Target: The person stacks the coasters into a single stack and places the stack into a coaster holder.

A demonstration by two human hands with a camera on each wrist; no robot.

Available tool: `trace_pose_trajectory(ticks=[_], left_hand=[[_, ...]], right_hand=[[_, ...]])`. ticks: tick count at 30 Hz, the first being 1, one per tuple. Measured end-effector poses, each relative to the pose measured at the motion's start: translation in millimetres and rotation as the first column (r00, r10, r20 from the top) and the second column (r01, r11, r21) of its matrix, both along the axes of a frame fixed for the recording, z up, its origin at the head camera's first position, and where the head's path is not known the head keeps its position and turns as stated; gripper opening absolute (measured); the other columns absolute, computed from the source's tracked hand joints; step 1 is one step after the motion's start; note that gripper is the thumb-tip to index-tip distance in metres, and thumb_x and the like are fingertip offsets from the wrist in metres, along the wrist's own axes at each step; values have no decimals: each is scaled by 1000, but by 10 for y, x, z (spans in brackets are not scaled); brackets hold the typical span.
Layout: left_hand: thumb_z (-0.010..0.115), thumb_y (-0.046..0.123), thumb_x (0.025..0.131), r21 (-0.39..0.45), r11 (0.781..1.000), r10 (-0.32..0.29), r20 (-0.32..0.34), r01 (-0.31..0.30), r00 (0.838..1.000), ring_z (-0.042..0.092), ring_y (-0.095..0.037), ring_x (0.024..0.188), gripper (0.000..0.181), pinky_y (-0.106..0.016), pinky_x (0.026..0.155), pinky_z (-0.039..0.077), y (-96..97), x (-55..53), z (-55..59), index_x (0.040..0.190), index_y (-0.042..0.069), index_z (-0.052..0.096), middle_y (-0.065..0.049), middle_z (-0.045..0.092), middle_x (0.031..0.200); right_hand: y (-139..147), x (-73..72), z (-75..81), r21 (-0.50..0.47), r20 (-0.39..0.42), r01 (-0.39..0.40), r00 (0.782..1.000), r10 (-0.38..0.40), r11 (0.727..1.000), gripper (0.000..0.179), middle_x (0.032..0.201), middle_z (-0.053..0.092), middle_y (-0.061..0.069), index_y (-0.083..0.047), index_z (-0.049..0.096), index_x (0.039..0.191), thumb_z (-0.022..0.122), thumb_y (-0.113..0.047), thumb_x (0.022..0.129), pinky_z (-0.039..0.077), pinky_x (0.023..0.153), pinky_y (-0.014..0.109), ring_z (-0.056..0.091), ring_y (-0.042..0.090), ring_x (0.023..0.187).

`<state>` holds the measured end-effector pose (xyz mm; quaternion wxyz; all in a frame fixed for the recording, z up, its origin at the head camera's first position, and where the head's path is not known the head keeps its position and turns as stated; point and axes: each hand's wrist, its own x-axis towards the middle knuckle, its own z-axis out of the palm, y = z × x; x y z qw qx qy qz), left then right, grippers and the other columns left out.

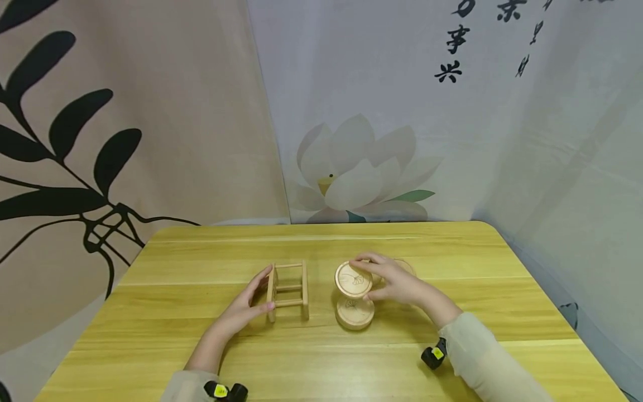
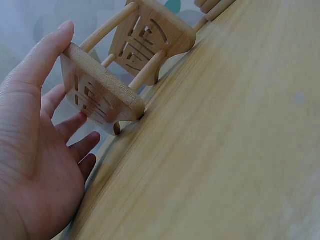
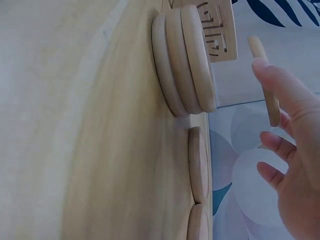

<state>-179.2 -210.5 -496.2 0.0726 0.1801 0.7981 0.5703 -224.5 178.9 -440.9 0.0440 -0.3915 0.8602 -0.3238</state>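
Nearest, at the bottom of the head view, are two pale sleeves [image 1: 494, 354] and a small black camera [image 1: 238, 392] at each wrist. The left forearm angles up and inward to the left hand [image 1: 238, 310], left of centre; its thumb and forefinger are clamped across one side panel of a wooden rack [image 1: 288, 288], the other fingers spread apart. From the lower right, the right hand [image 1: 397, 281] reaches in, back upward, thumb and forefinger pinching the rim of a round disc [image 1: 354, 279] held off the worktop [image 1: 311, 363], just right of centre. Below it sits a stack [image 1: 355, 315] of three thick wooden discs, edges smoothly rounded. The held disc's face carries a raised rim and fine engraved lines. The rack stands on short feet, its panels pierced with slotted patterns and joined by round rods. Farther back, past the stack in the right wrist view, two single discs [image 3: 200, 165] lie flat. The worktop is yellowish, streaked wood; behind it hangs cloth [image 1: 351, 67] printed with dark leaves, a pale flower and black characters.
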Motion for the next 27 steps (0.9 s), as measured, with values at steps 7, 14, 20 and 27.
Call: trace_pose_trajectory(ticks=[7,14,20,27], left_hand=[[64,17,93,6,1000,-3,3,3,1000,17,-40,139,78,-71,102,11,4,3,4,154,30,18,-15,21,154],[64,19,93,5,1000,-2,6,2,1000,17,-39,140,78,-71,102,11,7,8,10,153,33,18,-14,20,155],[65,19,92,4,1000,-2,2,2,1000,18,-40,139,78,-72,101,12,5,17,7,153,33,19,-14,20,155],[64,20,93,7,1000,1,11,-1,1000,17,-40,139,77,-72,101,12,12,26,25,153,33,19,-14,19,155]], right_hand=[[9,94,-29,-30,26,-9,1000,10,1000,77,147,36,8,-14,43,146,79,-27,79,34,102,51,35,30,131],[18,145,-100,-72,10,-41,999,42,997,77,147,37,8,-9,43,145,79,-25,79,30,106,51,33,28,134],[32,190,-144,-87,3,-58,998,59,994,76,147,36,12,-8,43,145,78,-26,79,25,108,52,30,28,136],[39,271,-183,-80,33,-34,999,37,996,76,145,37,13,-9,43,145,77,-32,80,27,106,55,31,31,134]])
